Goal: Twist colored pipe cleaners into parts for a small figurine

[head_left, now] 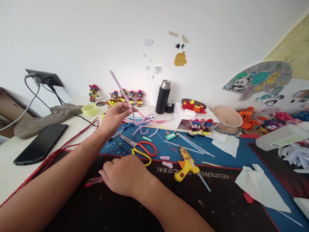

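My left hand [115, 116] is raised over the back of the blue mat [231, 154]. It pinches a long lilac pipe cleaner [120, 87] that slants up to the left. Its lower end hangs over a heap of pastel pipe cleaners [145, 124]. My right hand [125, 175] rests knuckles-up on the black desk mat [169, 193], fingers curled. A small red piece [93, 182] lies at its fingertips; whether the fingers grip it is hidden. Scissors with red and yellow handles [142, 149] lie just beyond that hand.
A yellow glue gun [185, 166] and glue sticks [193, 146] lie to the right. A black phone [41, 143] and red wire stems [60, 149] sit at the left. Small figurines [125, 96], a black flask [163, 96], a bowl [227, 117] and paper scraps [260, 188] crowd the table.
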### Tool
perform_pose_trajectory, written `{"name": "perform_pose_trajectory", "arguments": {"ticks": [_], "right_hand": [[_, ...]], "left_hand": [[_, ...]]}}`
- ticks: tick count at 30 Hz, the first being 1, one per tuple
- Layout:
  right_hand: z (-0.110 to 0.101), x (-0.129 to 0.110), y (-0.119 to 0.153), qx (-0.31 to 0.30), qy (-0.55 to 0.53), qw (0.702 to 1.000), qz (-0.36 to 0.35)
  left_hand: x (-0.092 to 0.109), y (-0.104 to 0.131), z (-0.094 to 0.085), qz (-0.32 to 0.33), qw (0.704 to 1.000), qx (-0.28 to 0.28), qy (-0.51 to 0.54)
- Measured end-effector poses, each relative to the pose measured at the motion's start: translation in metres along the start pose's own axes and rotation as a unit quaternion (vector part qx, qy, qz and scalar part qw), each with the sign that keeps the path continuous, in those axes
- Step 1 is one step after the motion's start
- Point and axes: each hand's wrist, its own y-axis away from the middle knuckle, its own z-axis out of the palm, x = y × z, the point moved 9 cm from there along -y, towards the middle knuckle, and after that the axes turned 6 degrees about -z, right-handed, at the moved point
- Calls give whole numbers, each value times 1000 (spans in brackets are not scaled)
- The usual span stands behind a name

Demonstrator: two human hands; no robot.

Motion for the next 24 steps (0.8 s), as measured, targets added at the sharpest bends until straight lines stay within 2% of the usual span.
{"name": "perform_pose_trajectory", "arguments": {"ticks": [3,6,9,12,16,21,24], "right_hand": [[-5,4,0,8,-15,1000,14],[-16,13,1,28,-40,998,46],[-34,28,6,80,-78,989,92],[-47,44,13,152,-147,968,137],[-45,70,23,228,-292,907,201],[-25,91,25,264,-507,784,242],[-19,101,25,291,-576,718,261]], "left_hand": [[19,3,-21,35,997,59,31],[31,10,-33,45,996,73,29],[32,20,-33,33,998,57,-24],[26,32,-31,23,996,48,-74],[21,47,-30,42,980,61,-187],[17,55,-22,85,955,45,-279],[18,58,-15,127,938,33,-321]]}}
